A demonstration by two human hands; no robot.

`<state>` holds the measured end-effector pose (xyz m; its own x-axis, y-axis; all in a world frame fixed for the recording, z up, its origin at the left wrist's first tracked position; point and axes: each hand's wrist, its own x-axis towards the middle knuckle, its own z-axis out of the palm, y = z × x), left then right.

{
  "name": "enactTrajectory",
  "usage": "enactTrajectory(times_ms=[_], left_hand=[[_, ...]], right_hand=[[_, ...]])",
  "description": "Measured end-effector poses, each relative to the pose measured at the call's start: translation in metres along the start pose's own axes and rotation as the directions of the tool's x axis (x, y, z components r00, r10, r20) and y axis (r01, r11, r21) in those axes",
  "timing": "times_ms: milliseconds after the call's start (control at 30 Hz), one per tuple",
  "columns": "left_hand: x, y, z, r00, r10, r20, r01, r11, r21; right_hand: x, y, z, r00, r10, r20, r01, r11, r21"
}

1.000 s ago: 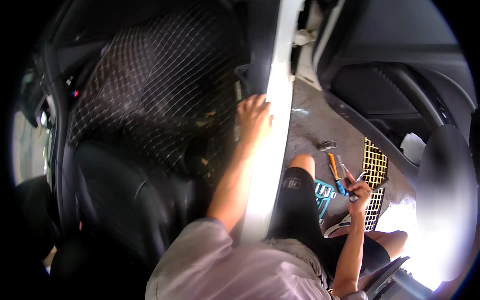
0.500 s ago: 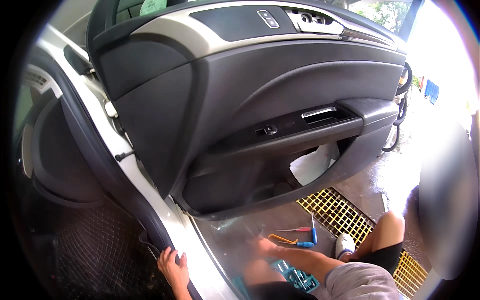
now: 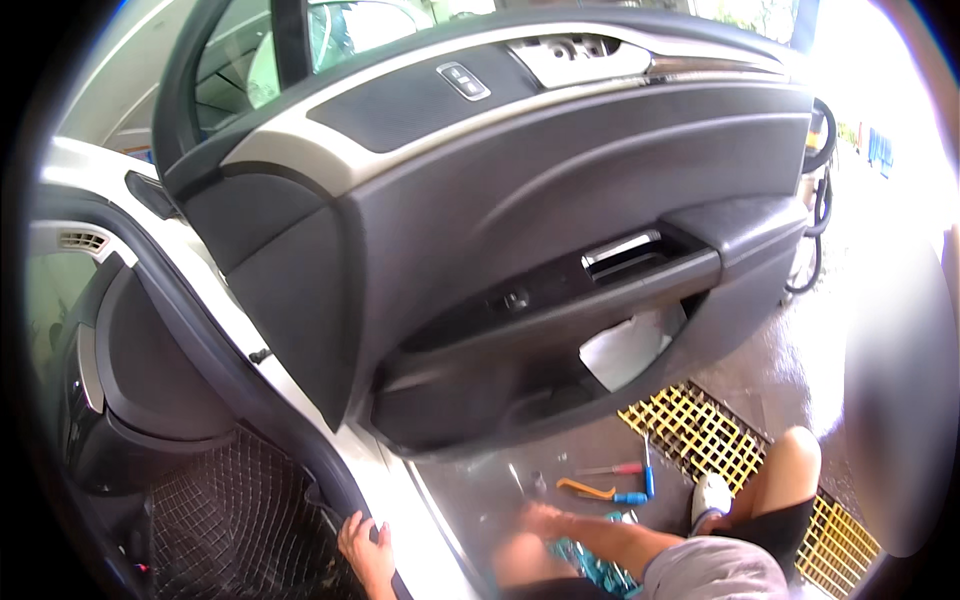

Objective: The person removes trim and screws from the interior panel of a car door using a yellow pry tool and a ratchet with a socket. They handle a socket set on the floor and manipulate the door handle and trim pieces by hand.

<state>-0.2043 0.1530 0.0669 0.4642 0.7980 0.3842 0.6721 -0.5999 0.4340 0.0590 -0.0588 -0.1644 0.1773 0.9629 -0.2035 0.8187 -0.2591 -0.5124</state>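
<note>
My left hand rests on the black rubber seal along the white door sill, fingers apart and holding nothing. Low over the floor, close to my bent knee, is my right hand; its fingers are smeared and what they hold, if anything, is hidden. Just beyond it lie an orange hooked tool, a blue-handled tool, a red-handled screwdriver and a blue-handled screwdriver. Partly under my right forearm sits a teal tool case with metal pieces.
An open car door with a dark trim panel fills the upper middle. White paper sits in its lower pocket. Yellow floor grating runs beside my shoe. The car's footwell mat is at left.
My view has shifted, so the door panel sits further left at its top and more of the footwell shows. My left hand stays on the sill; my right hand stays low by the tools.
</note>
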Motion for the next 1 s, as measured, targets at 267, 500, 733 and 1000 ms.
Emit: enactTrajectory(times_ms=[267,500,733,1000], left_hand=[[-0.003,-0.002,-0.005,0.996,0.09,0.014,-0.091,0.99,0.11],[0.002,0.009,-0.003,0.994,-0.007,0.113,-0.012,0.985,0.17],[0.01,0.021,-0.008,0.992,0.022,0.12,-0.05,0.971,0.235],[0.012,0.013,-0.003,0.999,0.03,0.026,-0.034,0.986,0.163]], right_hand=[[-0.114,-0.092,-0.301,0.363,-0.366,-0.857,0.22,0.927,-0.303],[-0.205,-0.131,-0.526,0.55,-0.359,-0.754,-0.255,0.788,-0.561],[-0.197,-0.117,-0.562,0.907,-0.008,-0.42,-0.117,0.955,-0.271],[-0.197,-0.119,-0.542,0.801,-0.115,-0.587,-0.134,0.922,-0.363]])
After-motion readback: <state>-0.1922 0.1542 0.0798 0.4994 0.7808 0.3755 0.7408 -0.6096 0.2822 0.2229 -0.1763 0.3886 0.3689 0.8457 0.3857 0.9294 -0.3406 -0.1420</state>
